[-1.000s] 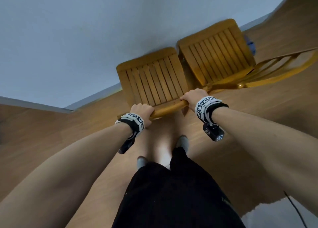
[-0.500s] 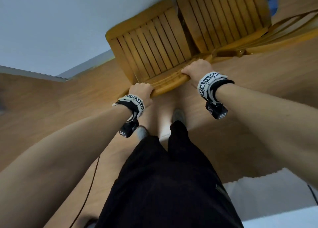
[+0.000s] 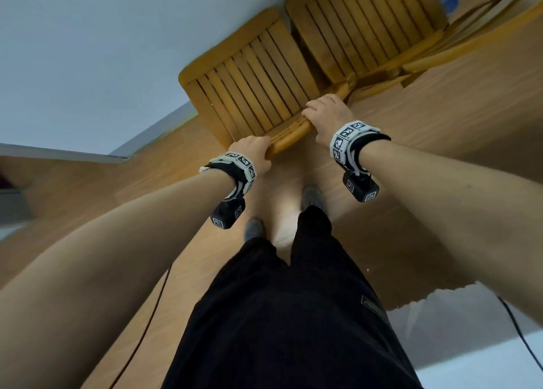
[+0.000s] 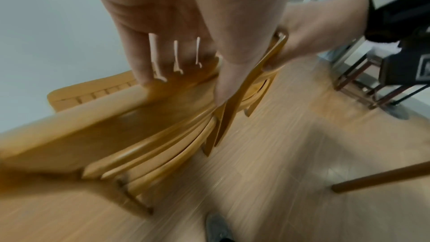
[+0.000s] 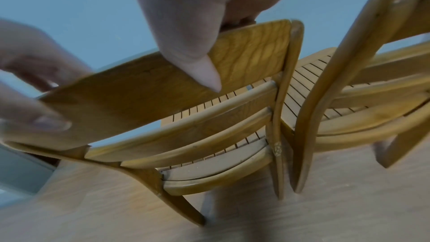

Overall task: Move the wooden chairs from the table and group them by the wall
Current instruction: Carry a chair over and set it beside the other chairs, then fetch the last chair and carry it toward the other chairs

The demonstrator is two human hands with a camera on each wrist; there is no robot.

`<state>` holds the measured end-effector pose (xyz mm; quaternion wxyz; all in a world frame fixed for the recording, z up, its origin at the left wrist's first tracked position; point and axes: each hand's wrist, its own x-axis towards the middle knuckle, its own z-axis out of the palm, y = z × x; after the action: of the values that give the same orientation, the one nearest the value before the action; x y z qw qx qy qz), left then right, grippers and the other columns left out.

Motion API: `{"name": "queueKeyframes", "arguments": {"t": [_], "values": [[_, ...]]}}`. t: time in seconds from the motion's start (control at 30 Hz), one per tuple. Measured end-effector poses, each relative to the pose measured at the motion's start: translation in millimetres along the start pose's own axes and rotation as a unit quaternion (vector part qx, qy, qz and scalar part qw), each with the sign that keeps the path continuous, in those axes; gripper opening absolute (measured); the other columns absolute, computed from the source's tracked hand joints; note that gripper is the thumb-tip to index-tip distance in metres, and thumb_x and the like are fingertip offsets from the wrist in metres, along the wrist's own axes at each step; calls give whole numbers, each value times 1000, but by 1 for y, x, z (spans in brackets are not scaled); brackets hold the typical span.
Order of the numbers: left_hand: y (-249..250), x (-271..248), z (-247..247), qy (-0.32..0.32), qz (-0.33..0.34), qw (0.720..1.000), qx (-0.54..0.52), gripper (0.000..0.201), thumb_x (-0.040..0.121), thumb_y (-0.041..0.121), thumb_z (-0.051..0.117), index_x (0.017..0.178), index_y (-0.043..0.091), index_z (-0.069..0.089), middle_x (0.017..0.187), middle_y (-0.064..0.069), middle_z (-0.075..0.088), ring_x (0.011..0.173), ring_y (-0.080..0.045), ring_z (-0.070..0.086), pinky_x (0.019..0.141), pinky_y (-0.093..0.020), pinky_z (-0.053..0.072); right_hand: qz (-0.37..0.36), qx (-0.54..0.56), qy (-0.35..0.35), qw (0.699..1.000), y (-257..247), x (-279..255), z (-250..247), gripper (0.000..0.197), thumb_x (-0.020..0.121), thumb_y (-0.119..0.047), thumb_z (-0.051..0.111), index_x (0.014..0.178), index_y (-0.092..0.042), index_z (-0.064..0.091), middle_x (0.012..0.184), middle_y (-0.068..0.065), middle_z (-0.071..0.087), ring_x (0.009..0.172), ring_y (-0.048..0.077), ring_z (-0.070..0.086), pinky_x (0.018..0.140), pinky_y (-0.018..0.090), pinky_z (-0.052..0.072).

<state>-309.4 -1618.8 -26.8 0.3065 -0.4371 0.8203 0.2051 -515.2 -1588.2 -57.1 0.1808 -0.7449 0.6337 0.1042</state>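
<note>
A wooden chair [image 3: 252, 77] with a slatted seat stands against the pale wall [image 3: 88, 50], its back rail toward me. My left hand [image 3: 254, 153] grips the left end of the top rail [image 3: 289, 137], and my right hand [image 3: 326, 111] grips its right end. In the right wrist view my thumb [image 5: 197, 62] lies over the rail's [image 5: 144, 87] rear face with the fingers wrapped in front. A second wooden chair [image 3: 370, 27] stands just to the right, its seat also at the wall; its backrest post [image 5: 349, 62] nearly touches the first chair's post.
Wood-look floor [image 3: 440, 141] stretches around both chairs, with a grey skirting [image 3: 155, 130] along the wall. My feet [image 3: 313, 197] stand just behind the held chair. A white mat [image 3: 470, 324] and a black cable [image 3: 520, 335] lie at lower right. Dark metal furniture legs [image 4: 363, 84] stand farther off.
The chair in my hands has slid forward to the wall beside the second chair. My view has dropped lower, so both chairs sit higher in the picture. Both hands keep their grip.
</note>
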Motion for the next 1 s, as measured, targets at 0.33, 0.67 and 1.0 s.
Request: {"name": "queueKeyframes", "arguments": {"t": [0.33, 0.67, 1.0], "values": [[49, 17, -42, 114, 275, 946, 131, 50, 92, 27, 58, 140, 16, 48, 138, -7, 54, 116, -28, 57, 87, -44, 55, 197, 78, -5, 977, -6, -122, 22, 84, 87, 0, 61, 159, -9, 19, 169, 10, 9, 153, 28, 19, 122, 42, 25], [76, -37, -12, 73, 481, 810, 327, 53, 91, 29, 61, 140, 14, 48, 137, -6, 51, 125, -26, 50, 96, -42, 45, 572, 249, -17, 781, -175, -263, 72, 72, 93, -7, 49, 159, -13, 22, 169, 6, 13, 153, 25, 19, 122, 39, 22], [59, -162, 76, 59, 570, 676, 463, 48, 90, 34, 62, 134, 16, 51, 129, -5, 55, 119, -27, 54, 87, -39, 45, 684, 361, 58, 631, -392, -316, 112, 71, 90, -9, 52, 157, -13, 30, 165, 6, 25, 150, 26, 26, 119, 39, 28]]}}
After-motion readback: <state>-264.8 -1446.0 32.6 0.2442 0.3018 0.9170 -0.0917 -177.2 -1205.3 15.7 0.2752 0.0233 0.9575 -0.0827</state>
